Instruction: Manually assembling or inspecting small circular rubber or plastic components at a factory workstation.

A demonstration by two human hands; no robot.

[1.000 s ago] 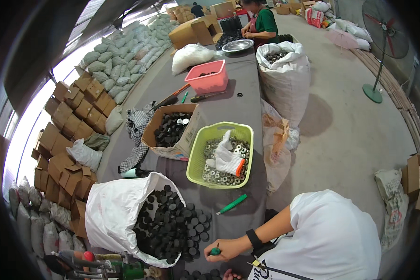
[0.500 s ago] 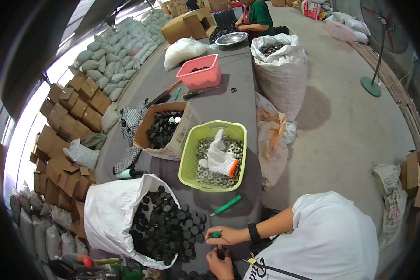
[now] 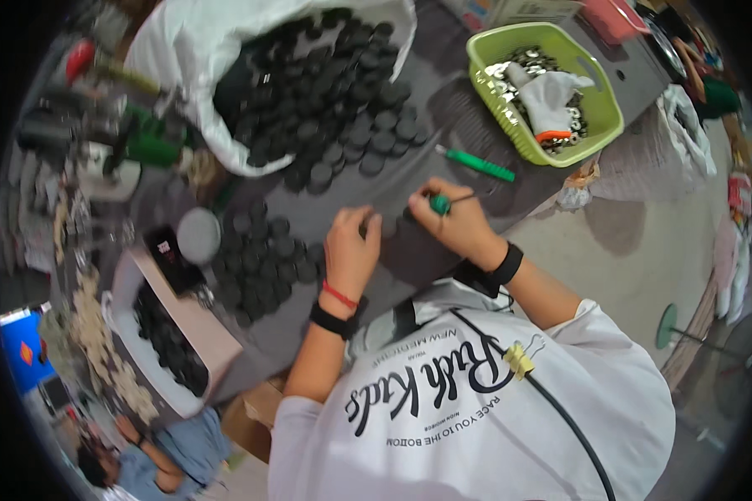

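Note:
My left hand [image 3: 351,250] is closed, thumb and fingertips together, with a dark spot between them too small to name. To its right, my right hand [image 3: 459,225] is wrapped round a green-handled tool [image 3: 439,204] whose thin dark shaft sticks out beside the knuckles. The two hands are apart, low over the grey table cover. Black round caps [image 3: 263,263] lie loose left of my left hand. A bigger heap of black caps [image 3: 355,125] spills from a white sack [image 3: 184,63]. Beyond my right hand lies a green pen-shaped tool [image 3: 480,164].
A yellow-green basket [image 3: 614,125] holds metal rings and a white glove [image 3: 547,100]. On the left stand a white tub [image 3: 125,292] of black parts, a round pale disc [image 3: 199,236], a black device [image 3: 174,259] and green machinery [image 3: 146,138]. Another person [image 3: 163,459] is at lower left.
The view has swung down and turned, bringing both forearms and the left-hand tub into sight. My hands have moved farther apart; the green-handled tool is still in my right hand.

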